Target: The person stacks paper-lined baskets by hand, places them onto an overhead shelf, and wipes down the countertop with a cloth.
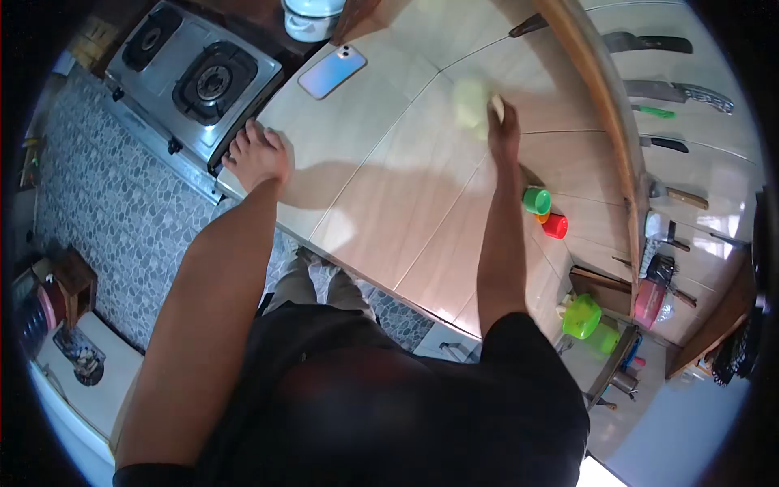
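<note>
My left hand lies on the counter's edge beside the gas stove, its fingers spread and holding nothing. Further along the tiled countertop, my right hand is closed on a pale yellowish cloth. The cloth is smeared by motion, so its exact shape cannot be made out. A phone lies flat on the counter between the stove and the cloth. Nearer my right forearm stand a green cup and a red cup, with a bit of orange between them.
Several knives, one with a black handle, line the wall beyond a wooden ledge. A white pot is behind the phone. A bright green container sits at the lower right. A sink is at the lower left.
</note>
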### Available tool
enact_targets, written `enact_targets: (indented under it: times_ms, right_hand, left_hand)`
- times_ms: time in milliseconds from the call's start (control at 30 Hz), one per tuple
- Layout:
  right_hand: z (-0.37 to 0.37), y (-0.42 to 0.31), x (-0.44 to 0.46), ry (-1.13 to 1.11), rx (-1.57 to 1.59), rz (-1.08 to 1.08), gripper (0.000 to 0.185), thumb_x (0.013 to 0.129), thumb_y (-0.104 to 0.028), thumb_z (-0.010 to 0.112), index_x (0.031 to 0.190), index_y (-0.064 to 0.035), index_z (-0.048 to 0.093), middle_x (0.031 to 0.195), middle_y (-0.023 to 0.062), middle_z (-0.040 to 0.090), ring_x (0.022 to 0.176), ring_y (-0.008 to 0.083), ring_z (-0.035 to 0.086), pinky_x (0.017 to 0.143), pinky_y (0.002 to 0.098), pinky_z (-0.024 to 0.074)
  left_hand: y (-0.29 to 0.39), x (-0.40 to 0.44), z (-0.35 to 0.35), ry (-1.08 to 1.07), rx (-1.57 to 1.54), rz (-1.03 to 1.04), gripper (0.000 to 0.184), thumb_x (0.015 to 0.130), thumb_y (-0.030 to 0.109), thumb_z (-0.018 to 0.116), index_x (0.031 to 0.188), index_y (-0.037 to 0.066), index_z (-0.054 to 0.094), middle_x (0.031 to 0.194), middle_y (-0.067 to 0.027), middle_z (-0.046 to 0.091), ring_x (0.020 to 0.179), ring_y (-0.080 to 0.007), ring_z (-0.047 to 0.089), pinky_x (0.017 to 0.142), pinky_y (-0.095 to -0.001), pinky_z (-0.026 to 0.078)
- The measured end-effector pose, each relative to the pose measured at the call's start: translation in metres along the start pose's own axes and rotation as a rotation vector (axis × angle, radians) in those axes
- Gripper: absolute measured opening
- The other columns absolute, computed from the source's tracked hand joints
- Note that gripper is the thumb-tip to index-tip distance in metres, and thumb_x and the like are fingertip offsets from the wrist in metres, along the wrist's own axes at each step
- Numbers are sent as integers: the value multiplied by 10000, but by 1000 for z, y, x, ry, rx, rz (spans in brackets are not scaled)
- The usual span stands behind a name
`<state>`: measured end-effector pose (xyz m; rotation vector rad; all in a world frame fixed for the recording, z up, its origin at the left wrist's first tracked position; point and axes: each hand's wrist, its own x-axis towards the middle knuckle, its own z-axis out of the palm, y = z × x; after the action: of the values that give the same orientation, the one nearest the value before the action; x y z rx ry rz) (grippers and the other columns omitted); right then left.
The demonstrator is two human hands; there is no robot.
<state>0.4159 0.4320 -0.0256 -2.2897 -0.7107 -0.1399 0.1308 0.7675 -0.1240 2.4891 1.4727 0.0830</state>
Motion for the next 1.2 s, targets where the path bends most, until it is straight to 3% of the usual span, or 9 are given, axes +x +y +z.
enact_targets:
  times_ms: [233, 533, 767, 800, 833, 900, 967, 1100, 1200]
  right_hand:
    - [102, 80, -13, 95, -426, 42, 419, 865, -205, 679, 1276, -272, 636, 1242, 109, 609, 1196, 319, 539, 1033, 420, 426]
    - [103, 23, -123, -168, 44, 93, 377, 907, -137, 631, 1281, -94, 620, 1277, 159, 620, 1210, 320, 561, 1030, 410, 436]
    - [106, -155, -309, -801, 107, 41, 413, 926, -340, 615, 1284, -133, 624, 1274, 150, 629, 1133, 336, 614, 998, 444, 458]
    - [149, -130, -354, -1341, -12, 324, 409, 930, -369, 596, 1252, -121, 646, 1189, 167, 665, 1118, 321, 623, 989, 417, 460]
    - [166, -86, -411, -975, 765, 241, 374, 944, -349, 578, 1208, -98, 661, 1123, 168, 685, 1100, 289, 637, 962, 403, 473]
    - [103, -124, -333, -953, 474, 459, 342, 943, -258, 520, 1196, -74, 658, 1151, 185, 673, 1090, 338, 631, 964, 429, 484]
    - [93, -43, -291, -787, -22, -19, 322, 984, -235, 480, 1206, -89, 661, 1110, 155, 689, 1009, 288, 655, 924, 414, 496]
    - [-16, -30, -121, 364, -119, 230, 306, 954, -212, 603, 1140, 29, 645, 1062, 202, 676, 963, 303, 639, 834, 421, 505]
    - [-40, 39, -49, 76, -84, 162, 386, 902, -235, 650, 1260, -90, 640, 1227, 136, 623, 1182, 311, 553, 1058, 436, 392]
  left_hand:
    - [-1, 2, 7, 30, 35, 3, 597, 971, 456, 309, 1477, 155, 405, 1467, -119, 467, 1369, -316, 406, 1126, -551, 215]
    - [-2, 0, 11, 92, 21, 25, 578, 968, 449, 324, 1465, 173, 427, 1434, -122, 500, 1348, -312, 421, 1121, -532, 227]
    - [1, 0, 11, 95, 25, 21, 571, 959, 444, 349, 1459, 184, 440, 1434, -114, 503, 1348, -302, 424, 1115, -550, 230]
    - [-2, 0, 16, 139, 15, 36, 566, 957, 438, 344, 1452, 180, 439, 1414, -112, 515, 1335, -303, 436, 1108, -554, 237]
    - [-3, 0, 18, 185, 6, 47, 560, 956, 431, 339, 1445, 176, 438, 1394, -111, 526, 1321, -304, 448, 1100, -558, 244]
    - [-1, 0, 11, 175, 10, 40, 558, 962, 432, 335, 1449, 178, 432, 1403, -108, 519, 1324, -304, 445, 1102, -560, 242]
    - [1, 1, 6, 71, 29, 3, 577, 970, 450, 327, 1473, 183, 419, 1461, -109, 482, 1366, -298, 408, 1118, -544, 225]
    - [4, -3, -1, 23, 28, 4, 579, 977, 459, 311, 1474, 182, 420, 1459, -113, 480, 1371, -300, 401, 1123, -539, 218]
    - [-2, 1, 12, 69, 47, 14, 580, 973, 458, 320, 1474, 181, 415, 1450, -113, 487, 1368, -301, 404, 1123, -535, 220]
